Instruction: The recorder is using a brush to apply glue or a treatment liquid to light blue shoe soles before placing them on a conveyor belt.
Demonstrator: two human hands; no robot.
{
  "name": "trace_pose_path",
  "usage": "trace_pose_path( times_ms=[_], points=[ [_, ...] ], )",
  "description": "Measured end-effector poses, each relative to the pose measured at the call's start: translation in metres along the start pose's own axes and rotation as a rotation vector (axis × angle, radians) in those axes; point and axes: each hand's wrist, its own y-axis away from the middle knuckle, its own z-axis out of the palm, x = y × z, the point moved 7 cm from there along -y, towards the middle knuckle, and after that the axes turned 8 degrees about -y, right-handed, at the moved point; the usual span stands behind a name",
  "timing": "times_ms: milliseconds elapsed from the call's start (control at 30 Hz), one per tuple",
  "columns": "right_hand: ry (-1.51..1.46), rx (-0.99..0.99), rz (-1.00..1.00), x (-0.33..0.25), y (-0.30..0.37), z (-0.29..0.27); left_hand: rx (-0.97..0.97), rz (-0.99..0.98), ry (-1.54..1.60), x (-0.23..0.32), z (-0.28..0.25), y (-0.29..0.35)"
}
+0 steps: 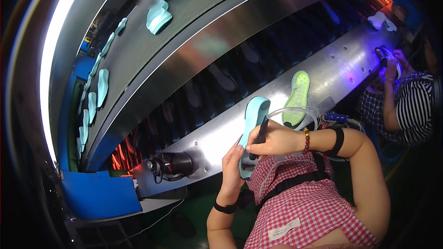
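A light blue shoe sole (255,112) stands tilted in front of me, its long side toward my right hand. My left hand (233,165) is closed around its lower left edge. In my closed right hand (280,137) is a black pen-shaped applicator (263,130), with a clear tube (300,109) curving near it. The applicator points down beside the sole; whether its tip touches is hidden by my fingers. Just beyond my right wrist, a yellow-green shoe sole (299,85) lies on the metal ledge (323,71).
A dark bottle (174,165) lies at the ledge's left end. Behind the ledge, dim racks hold several soles (223,77). Above runs a conveyor belt (194,7) carrying several light blue soles (158,17). To the right, a person in a striped sleeve (415,106) handles a shoe.
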Motion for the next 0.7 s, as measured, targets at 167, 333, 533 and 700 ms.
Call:
trace_pose_path(
  times_ms=[167,333,533,700],
  points=[
    [0.009,-0.031,0.048,-0.001,-0.008,0.003,0.065,0.053,-0.062,0.000,0.003,-0.003],
    [0.009,0.194,0.035,-0.004,-0.012,-0.030,0.098,0.141,-0.134,0.015,0.006,0.004],
    [0.010,0.205,-0.039,-0.009,-0.009,-0.032,0.101,0.044,-0.049,0.005,-0.002,0.003],
    [-0.140,0.257,-0.102,-0.003,0.000,-0.048,0.022,-0.034,0.289,0.001,-0.004,-0.003]
  ],
)
